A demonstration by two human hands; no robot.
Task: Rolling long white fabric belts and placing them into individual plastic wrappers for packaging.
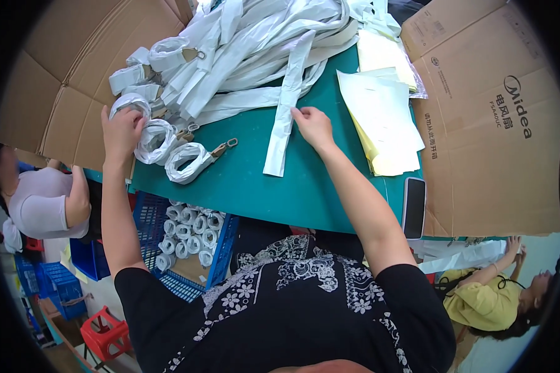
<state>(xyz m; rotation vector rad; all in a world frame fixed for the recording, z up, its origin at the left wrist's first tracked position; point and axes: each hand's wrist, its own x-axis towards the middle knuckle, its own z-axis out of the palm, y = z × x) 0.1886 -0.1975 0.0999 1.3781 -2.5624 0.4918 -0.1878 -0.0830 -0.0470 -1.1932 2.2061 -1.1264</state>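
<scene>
My left hand [122, 130] is at the table's left side, fingers bent onto a white-wrapped coiled strap [129, 103]. More coiled straps sit next to it, among them a coil [186, 163] with a tan end and a metal hook [231, 142]. My right hand [314, 127] pinches the edge of a flat white-wrapped strap [281, 143], which runs from the heap toward me. Behind both hands lies a large heap of long white-wrapped straps [249, 56]; the flat strap's far end merges into it.
White and yellow paper sheets [386, 118] and a phone [414, 208] lie right on the green table [230, 193]. Cardboard walls [479, 124] flank it. A blue crate [221, 255] below the front edge holds several coils. Other people [43, 199] work at both sides; a red stool [106, 334] stands lower left.
</scene>
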